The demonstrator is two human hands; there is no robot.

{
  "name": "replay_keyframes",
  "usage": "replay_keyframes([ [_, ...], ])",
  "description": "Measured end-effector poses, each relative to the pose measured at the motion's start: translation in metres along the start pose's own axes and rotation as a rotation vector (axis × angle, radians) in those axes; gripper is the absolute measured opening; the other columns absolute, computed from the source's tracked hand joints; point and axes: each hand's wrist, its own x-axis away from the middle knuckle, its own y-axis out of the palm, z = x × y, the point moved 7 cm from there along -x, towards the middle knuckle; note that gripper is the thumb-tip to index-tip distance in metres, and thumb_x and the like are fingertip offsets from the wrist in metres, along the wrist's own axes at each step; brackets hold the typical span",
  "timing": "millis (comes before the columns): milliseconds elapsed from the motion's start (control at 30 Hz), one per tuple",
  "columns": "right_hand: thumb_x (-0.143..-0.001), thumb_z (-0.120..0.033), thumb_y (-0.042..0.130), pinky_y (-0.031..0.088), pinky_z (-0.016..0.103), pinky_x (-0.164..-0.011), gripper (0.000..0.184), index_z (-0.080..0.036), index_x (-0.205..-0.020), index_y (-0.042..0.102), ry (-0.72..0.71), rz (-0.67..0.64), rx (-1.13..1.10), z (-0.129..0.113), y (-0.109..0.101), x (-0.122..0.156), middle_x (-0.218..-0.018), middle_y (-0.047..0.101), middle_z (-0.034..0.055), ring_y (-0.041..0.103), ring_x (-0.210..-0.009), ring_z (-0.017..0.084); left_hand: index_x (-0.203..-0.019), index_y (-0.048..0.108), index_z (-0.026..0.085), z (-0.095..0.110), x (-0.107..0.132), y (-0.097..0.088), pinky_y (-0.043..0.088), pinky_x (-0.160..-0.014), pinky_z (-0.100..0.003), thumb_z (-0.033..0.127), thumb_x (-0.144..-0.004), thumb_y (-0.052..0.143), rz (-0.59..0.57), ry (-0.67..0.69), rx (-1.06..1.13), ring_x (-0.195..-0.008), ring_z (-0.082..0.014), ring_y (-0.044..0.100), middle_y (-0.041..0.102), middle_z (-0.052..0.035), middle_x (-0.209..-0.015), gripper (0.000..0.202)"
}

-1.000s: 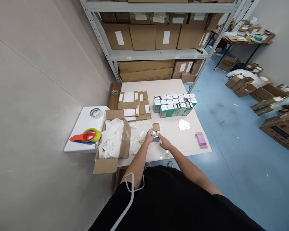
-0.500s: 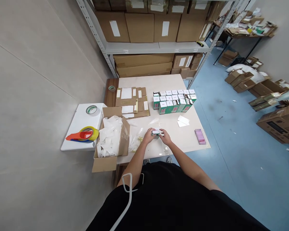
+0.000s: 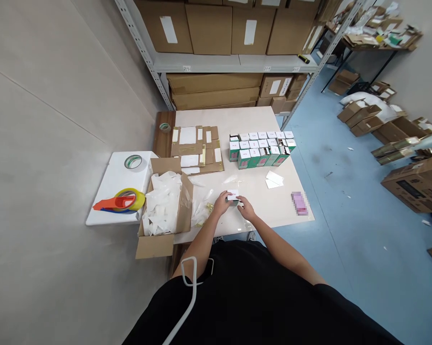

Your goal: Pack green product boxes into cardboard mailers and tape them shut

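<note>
My left hand (image 3: pixel 222 202) and my right hand (image 3: pixel 245 207) are closed round a small green box with a white top (image 3: pixel 233 197), held just above the near part of the pale table (image 3: pixel 237 120). Farther back on the table stand several rows of matching green and white boxes (image 3: pixel 261 148). Clear plastic wrappers (image 3: pixel 203 211) lie just left of my left hand.
An open carton of white bags (image 3: pixel 164 206) sits at the table's left corner. Flattened cardboard with white labels (image 3: pixel 196 148) lies behind it. A white side stand carries a tape dispenser (image 3: pixel 120 202) and a tape roll (image 3: pixel 133 162). White cards (image 3: pixel 274 180) and a pink item (image 3: pixel 299 202) lie right. Shelving with cartons (image 3: pixel 216 28) stands behind.
The box's brown flap, open a second ago, is now folded down so the white top shows. Both hands stayed on the box at the same spot.
</note>
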Motion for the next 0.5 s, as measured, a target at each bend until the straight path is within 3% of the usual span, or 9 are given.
replay_keyframes([
  [200, -0.081, -0.015, 0.054, 0.05, 0.052, -0.115, 0.07, -0.03, -0.149, 0.057, 0.094, -0.029, 0.027, 0.017, 0.005, 0.005, -0.159, 0.052, 0.0048, 0.055, -0.14, 0.028, -0.127, 0.073, 0.028, -0.004, 0.008, 0.005, 0.043, -0.119, -0.044, 0.017, -0.081, 0.076, -0.039, -0.006, -0.021, -0.143, -0.0303, 0.053, 0.056, -0.0072, -0.156, 0.048],
  [333, -0.078, -0.013, 0.053, 0.049, 0.049, -0.117, 0.078, -0.033, -0.153, 0.054, 0.157, -0.049, -0.019, 0.02, 0.013, 0.001, -0.164, 0.047, 0.0007, 0.048, -0.149, 0.027, -0.133, 0.07, 0.026, -0.015, 0.007, 0.008, 0.052, -0.111, -0.042, 0.011, -0.078, 0.068, -0.044, -0.045, 0.157, -0.125, -0.026, 0.067, 0.066, -0.0058, -0.145, 0.057],
  [500, -0.08, -0.015, 0.055, 0.048, 0.046, -0.118, 0.075, -0.034, -0.152, 0.057, 0.132, -0.028, -0.076, -0.003, 0.021, -0.036, -0.161, 0.052, -0.0008, 0.05, -0.148, 0.025, -0.137, 0.066, 0.022, -0.024, -0.01, -0.014, 0.055, -0.107, -0.04, 0.008, -0.077, 0.058, 0.05, -0.098, 0.303, -0.12, -0.0245, 0.069, 0.069, -0.007, -0.139, 0.062],
])
